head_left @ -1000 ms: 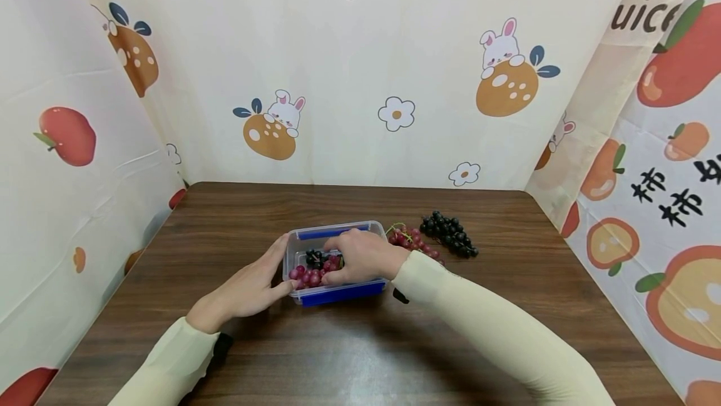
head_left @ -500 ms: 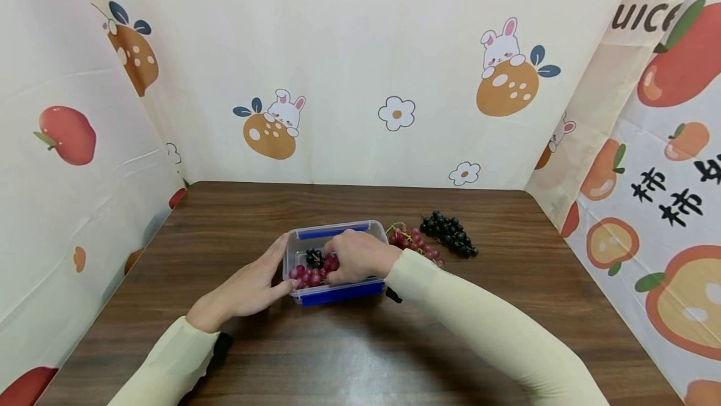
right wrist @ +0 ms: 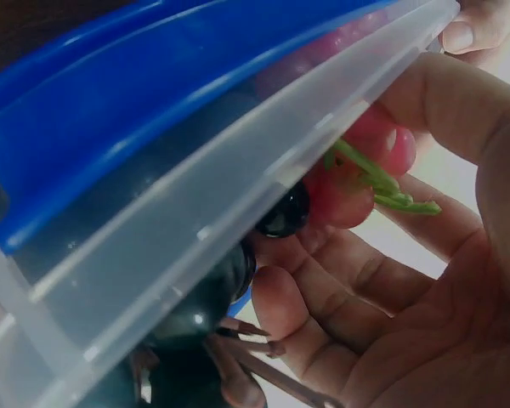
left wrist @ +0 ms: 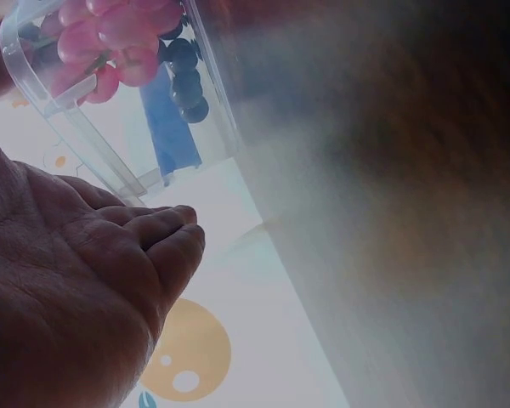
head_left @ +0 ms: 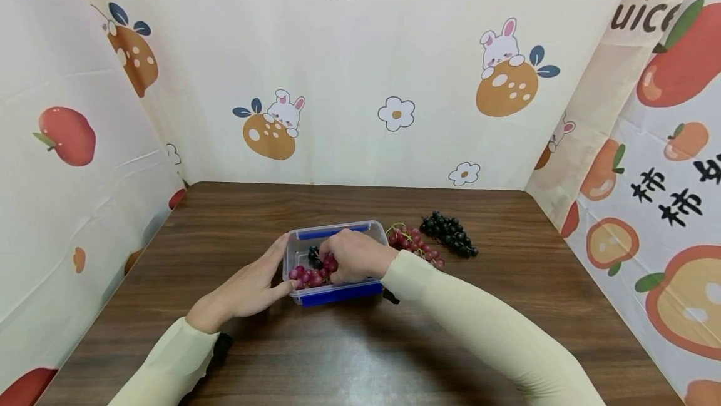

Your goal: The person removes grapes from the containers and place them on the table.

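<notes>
Red grapes lie in the clear container mid-table. Right hand curls around the bunch inside; left hand, fingers straight, steadies the container wall. Judged light, loose, easily bruised: best taken by the stem.

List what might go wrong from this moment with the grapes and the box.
1. The right hand curls round the red grapes inside the clear plastic box; squeezing may crush berries or pull them off the green stem.
2. The left hand only rests straight fingers against the box's side, so the box may slide or tip on the table.
</notes>
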### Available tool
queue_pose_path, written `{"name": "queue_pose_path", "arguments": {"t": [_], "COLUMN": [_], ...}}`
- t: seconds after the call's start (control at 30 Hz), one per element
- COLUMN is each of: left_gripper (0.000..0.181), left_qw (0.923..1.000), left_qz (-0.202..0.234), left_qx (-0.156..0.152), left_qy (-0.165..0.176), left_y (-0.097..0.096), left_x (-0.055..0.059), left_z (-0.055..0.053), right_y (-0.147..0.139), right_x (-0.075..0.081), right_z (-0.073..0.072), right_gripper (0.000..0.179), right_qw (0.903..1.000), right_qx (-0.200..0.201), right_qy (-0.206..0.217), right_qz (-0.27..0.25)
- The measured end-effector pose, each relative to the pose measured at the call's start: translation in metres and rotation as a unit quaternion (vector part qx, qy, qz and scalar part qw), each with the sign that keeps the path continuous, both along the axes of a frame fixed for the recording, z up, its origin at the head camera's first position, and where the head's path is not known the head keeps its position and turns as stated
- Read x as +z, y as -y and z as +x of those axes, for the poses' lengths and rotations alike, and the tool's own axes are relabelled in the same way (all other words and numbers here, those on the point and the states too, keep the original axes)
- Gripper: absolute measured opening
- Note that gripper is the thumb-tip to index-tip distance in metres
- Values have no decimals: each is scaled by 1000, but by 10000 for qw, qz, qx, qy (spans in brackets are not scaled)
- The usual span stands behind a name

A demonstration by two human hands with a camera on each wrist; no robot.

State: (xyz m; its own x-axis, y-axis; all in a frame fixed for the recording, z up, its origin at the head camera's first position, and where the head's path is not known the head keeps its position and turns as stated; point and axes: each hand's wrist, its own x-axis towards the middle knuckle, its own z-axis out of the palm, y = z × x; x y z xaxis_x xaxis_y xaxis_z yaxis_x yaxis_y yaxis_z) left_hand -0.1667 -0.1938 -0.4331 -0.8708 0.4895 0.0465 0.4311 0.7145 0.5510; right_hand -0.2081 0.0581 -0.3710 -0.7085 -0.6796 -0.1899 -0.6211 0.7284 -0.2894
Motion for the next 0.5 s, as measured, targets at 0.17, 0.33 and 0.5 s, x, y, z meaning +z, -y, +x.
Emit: {"name": "queue_pose_path", "arguments": {"t": [0.17, 0.33, 0.5], "left_gripper": [96, 96, 96], "left_qw": [10000, 10000, 10000], "left_qz": [27, 30, -13], "left_qx": [16, 6, 1], "left_qy": [-6, 11, 18], "left_y": [0, -1, 0], "left_x": [-1, -1, -1], "left_z": [-1, -1, -1], "right_y": [0, 0, -1], "right_x": [0, -2, 0], "right_z": [0, 0, 1], "right_gripper": [28, 22, 19], "right_qw": [9999, 9997, 9992], "right_qx": [95, 122, 194], "right_qy": [-43, -8, 43], "right_qz": [-111, -193, -349]}}
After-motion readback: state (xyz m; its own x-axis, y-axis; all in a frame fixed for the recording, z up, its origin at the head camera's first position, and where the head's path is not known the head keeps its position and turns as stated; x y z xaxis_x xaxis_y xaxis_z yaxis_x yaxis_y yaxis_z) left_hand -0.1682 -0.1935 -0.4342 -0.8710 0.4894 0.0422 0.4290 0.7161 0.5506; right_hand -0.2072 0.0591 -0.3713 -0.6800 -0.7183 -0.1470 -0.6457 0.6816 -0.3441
